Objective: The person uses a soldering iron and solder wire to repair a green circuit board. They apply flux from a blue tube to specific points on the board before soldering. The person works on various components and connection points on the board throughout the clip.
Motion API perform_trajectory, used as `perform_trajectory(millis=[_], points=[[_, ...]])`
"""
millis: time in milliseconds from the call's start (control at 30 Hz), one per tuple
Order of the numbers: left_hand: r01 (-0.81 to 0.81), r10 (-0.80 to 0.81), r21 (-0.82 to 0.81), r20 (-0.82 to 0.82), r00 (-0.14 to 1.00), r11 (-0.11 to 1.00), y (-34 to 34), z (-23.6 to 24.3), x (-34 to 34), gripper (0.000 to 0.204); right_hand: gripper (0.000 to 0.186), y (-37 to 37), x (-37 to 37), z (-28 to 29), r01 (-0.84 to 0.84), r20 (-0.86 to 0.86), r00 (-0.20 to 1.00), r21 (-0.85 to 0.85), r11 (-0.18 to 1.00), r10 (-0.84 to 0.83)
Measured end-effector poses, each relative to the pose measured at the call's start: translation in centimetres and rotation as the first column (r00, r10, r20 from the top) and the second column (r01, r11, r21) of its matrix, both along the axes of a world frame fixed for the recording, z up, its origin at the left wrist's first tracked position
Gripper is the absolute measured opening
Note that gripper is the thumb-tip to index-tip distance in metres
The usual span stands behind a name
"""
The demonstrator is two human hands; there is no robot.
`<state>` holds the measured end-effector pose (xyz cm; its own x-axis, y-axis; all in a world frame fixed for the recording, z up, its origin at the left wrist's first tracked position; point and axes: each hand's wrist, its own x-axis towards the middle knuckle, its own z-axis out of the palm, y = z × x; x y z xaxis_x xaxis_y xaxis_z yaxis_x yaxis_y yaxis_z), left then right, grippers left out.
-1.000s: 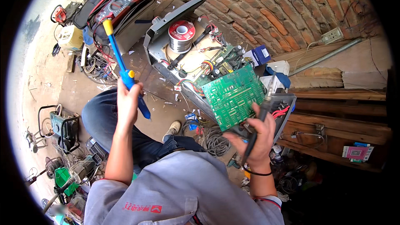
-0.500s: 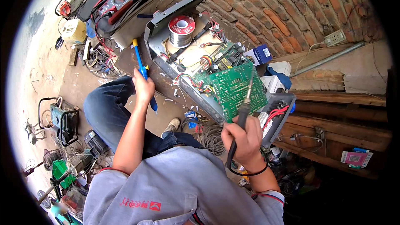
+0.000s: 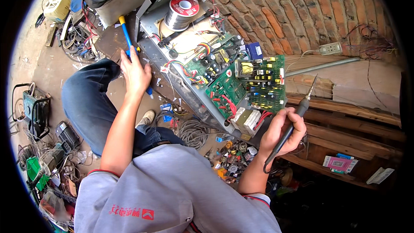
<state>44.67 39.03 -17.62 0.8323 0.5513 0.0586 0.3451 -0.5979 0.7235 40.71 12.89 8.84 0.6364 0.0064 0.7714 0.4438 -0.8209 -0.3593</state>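
My right hand (image 3: 282, 131) is closed around a soldering iron (image 3: 294, 123), its tip pointing up and right. Its fingertips meet the lower right corner of a green circuit board (image 3: 264, 88), tilted up with yellow and black components showing. Whether they pinch the board is hard to tell. Over a blue solder sucker with a yellow end (image 3: 125, 33) lies my left hand (image 3: 137, 75), fingers stretched and thumb apart. A metal machine housing (image 3: 189, 97) beside it holds more green boards (image 3: 227, 89), wires and a spool of solder (image 3: 181, 13).
A brick wall (image 3: 280, 21) rises behind the housing. Wooden planks (image 3: 345, 123) lie at the right. Coiled cable (image 3: 196, 133) and a heap of small parts (image 3: 235, 159) are on the ground near my foot. Left stand a yellowish jug (image 3: 57, 7) and a motor (image 3: 67, 134).
The circuit board has turned from its solder side to its component side. My right hand has moved right with the iron. My left fingers have loosened from the solder sucker. The view has shifted.
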Motion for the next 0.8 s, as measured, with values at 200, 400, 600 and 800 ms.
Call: perform_trajectory(millis=[200, 400, 600, 800], points=[[0.067, -0.005, -0.118, 0.465, 0.885, 0.991, 0.1, 10.1, -0.2, 0.035, 0.025, 0.0, -0.3, -0.5, 0.002, -0.043, 0.999, 0.166, 0.986, 0.005], [0.779, -0.531, -0.111, 0.672, 0.516, 0.617, -5.1, 19.7, 2.5, 0.021, 0.034, 1.8, -0.5, 0.1, -0.096, -0.044, 0.995, -0.047, 0.994, 0.094], [0.859, -0.747, 0.096, 0.548, 0.376, 0.503, -7.6, 20.3, 5.7, 0.028, 0.036, 1.8, -1.3, -0.5, -0.114, -0.103, 0.988, 0.057, 0.992, 0.119], [0.929, -0.847, 0.061, 0.434, 0.305, 0.366, -7.9, 20.3, 6.2, 0.030, 0.035, 0.9, -1.7, -0.7, -0.069, -0.134, 0.986, 0.201, 0.977, 0.097]])
